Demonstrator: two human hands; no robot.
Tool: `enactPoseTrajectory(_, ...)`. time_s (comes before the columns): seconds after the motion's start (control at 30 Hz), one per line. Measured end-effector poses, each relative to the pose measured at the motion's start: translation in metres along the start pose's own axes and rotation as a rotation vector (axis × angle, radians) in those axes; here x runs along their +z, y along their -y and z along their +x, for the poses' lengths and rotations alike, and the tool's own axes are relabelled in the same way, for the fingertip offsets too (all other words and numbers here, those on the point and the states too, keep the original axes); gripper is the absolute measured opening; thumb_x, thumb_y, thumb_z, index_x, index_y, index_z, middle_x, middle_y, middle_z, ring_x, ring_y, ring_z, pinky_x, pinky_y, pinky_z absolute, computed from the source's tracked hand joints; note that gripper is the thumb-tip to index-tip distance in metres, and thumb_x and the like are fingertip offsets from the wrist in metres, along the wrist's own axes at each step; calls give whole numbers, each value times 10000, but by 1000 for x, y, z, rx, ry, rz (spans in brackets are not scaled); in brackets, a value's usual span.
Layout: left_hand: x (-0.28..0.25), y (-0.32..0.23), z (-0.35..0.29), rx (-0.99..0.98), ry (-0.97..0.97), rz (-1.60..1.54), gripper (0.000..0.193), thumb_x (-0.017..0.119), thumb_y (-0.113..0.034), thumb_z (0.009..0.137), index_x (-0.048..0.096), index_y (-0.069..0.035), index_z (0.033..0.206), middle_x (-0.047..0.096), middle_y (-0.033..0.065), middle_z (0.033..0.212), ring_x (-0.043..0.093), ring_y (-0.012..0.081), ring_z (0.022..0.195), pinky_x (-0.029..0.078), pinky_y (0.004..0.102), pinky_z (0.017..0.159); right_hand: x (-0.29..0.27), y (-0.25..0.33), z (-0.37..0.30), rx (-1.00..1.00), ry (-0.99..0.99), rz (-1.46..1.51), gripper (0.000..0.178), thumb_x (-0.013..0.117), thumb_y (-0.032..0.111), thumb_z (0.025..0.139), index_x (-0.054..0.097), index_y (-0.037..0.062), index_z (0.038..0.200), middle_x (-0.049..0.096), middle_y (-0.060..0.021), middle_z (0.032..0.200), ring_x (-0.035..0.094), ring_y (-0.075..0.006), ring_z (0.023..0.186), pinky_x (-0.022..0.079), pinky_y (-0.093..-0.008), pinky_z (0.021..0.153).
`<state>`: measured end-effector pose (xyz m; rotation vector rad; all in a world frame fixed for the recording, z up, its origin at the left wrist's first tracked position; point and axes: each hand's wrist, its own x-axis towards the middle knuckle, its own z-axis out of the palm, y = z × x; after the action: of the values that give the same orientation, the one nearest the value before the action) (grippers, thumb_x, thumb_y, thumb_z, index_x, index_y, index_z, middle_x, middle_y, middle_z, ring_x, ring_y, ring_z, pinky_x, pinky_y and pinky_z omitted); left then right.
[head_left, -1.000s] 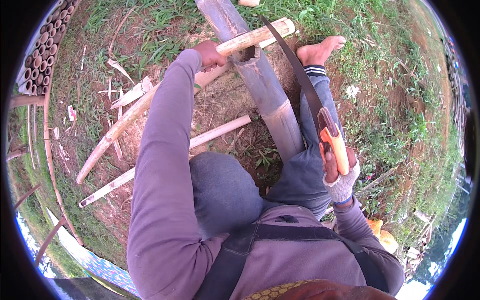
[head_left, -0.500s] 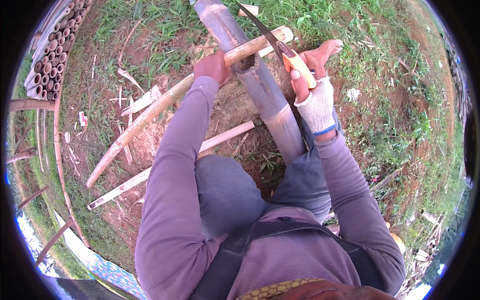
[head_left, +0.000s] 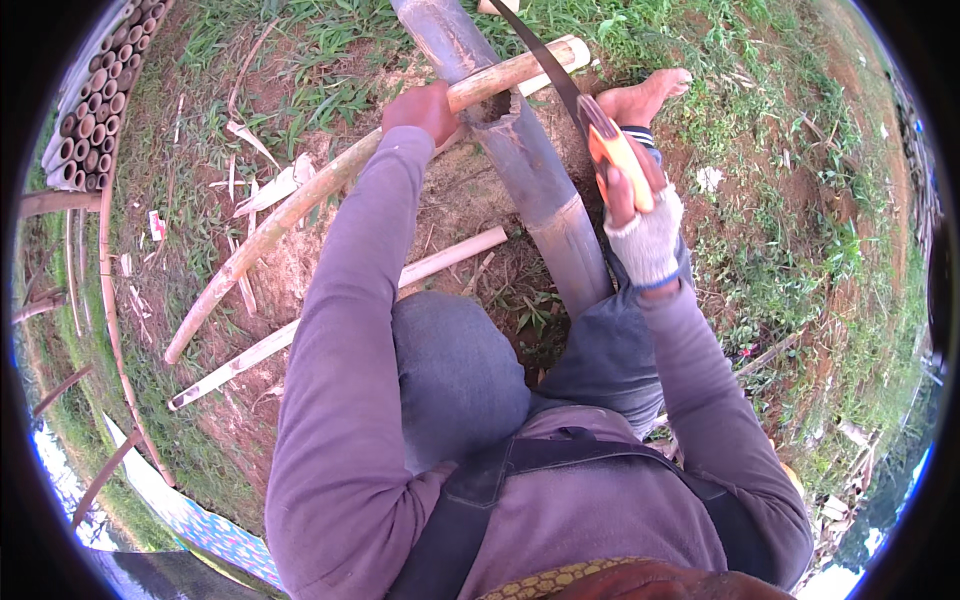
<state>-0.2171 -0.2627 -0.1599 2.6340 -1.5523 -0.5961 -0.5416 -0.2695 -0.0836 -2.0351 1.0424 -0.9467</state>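
Observation:
My left hand is bare and wrapped round a long pale pole, probably bamboo. The pole slants up to the right and rests across a thick grey bamboo trunk, by a jagged notch in its upper side. My right hand, in a white knitted fingerless glove, grips the orange handle of a handsaw. Its dark curved blade crosses the pole near the far right end. Whether the teeth are in the wood I cannot tell.
Another pale pole lies on the ground to the left, beyond my knee. Split offcuts lie around it. My bare foot is just right of the saw. Cut bamboo tubes are stacked at the far left.
My right hand has drawn the saw back toward me, down and slightly right. The left hand keeps its hold on the pole, which stays across the trunk.

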Motion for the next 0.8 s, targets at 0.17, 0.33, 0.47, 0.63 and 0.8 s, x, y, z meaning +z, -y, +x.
enactPoseTrajectory(0.17,-1,2,-3,2,26,17,529,819,-376,864,713,-177,1343,779,156,1236,745,357,1165,581,492,1027,9,13,20,-40,6,42,354,670,116,1036,669,-34,1357,751,-199,1228,748,-299,1092,573,-380,929)
enactPoseTrajectory(0.33,-6,20,13,62,135,-65,570,850,-381,817,740,-171,1336,775,138,1270,737,346,1187,568,473,1064,-72,19,-92,210,96,143,490,652,185,1047,579,-103,1437,711,-246,1319,712,-312,1212,569,-397,1022)
enactPoseTrajectory(0.47,2,18,15,75,155,-65,518,829,-361,815,753,-169,1291,784,153,1209,745,362,1124,580,470,1015,-43,4,-58,30,60,68,487,665,223,1061,589,-91,1426,735,-238,1271,730,-301,1177,588,-400,967)
enactPoseTrajectory(0.63,-7,7,28,130,189,-114,542,820,-352,780,762,-122,1268,779,173,1213,745,364,1114,580,467,999,24,-3,46,-75,-3,-46,373,698,165,1045,658,-14,1370,775,-197,1141,759,-339,1002,585,-386,866)
enactPoseTrajectory(0.8,9,35,34,151,204,-80,587,847,-405,751,778,-56,1217,792,184,1149,768,344,1042,597,447,961,-40,-3,-64,203,7,220,470,655,213,1058,612,-92,1414,761,-202,1228,749,-254,1091,585,-381,938)
